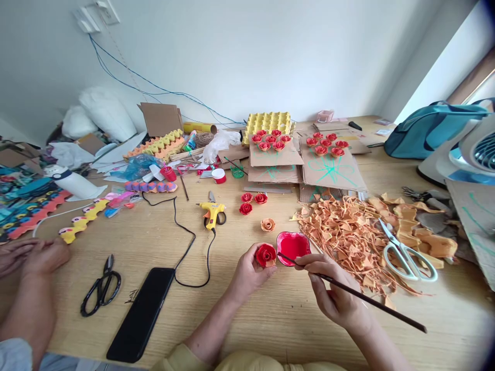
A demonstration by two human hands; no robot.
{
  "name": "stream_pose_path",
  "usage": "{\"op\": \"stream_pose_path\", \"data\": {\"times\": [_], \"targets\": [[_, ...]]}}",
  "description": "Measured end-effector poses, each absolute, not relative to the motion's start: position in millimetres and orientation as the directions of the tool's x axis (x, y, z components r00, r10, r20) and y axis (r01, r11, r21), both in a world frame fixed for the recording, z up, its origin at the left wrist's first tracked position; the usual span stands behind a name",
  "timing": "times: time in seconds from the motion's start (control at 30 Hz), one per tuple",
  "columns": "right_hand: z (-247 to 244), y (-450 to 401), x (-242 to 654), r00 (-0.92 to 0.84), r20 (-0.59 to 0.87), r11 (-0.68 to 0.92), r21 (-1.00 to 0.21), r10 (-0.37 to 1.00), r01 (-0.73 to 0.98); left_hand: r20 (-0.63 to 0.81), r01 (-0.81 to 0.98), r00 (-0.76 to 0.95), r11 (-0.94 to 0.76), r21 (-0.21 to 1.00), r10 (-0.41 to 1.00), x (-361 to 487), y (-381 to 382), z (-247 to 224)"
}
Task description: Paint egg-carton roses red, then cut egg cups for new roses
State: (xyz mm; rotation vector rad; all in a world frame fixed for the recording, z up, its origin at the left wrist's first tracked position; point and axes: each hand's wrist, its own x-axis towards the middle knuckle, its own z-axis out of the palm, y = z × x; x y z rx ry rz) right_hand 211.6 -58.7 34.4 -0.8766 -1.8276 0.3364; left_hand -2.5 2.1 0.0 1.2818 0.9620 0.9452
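My left hand [249, 273] holds a paper rose [266, 255], mostly red with some orange still showing at its lower edge. Between the fingers of my right hand [334, 288] is a long dark paintbrush [371, 299], its tip close to the rose's right side; whether it touches, I cannot tell. Just beyond the brush tip sits a small dish of red paint [293, 246]. An unpainted orange rose [268, 224] lies behind my left hand. Farther back are three red roses [246, 208] grouped on the table.
Orange scraps [348, 237] are heaped at the right, with white-handled scissors [406, 257] on them. Red roses stand on cardboard sheets [330, 170] at the back. A yellow glue gun [212, 214], black phone [141, 314] and black scissors [101, 288] lie leftward. Another person's hands [46, 255] rest at far left.
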Motion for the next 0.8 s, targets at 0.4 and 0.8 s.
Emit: {"op": "stream_pose_path", "data": {"times": [0.4, 0.8], "targets": [[32.7, -62.2, 206.2, -0.252, 0.656, 0.694, -0.603, 0.712, 0.393, -0.091, -0.177, 0.295, 0.148, 0.973, 0.951, -3.4, 1.4, 6.8], [35.5, -60.4, 204.6, -0.217, 0.681, 0.702, -0.596, 0.699, 0.388, -0.105, -0.182, 0.315, 0.169, 0.969, 0.943, -2.6, 0.4, 9.0]]}}
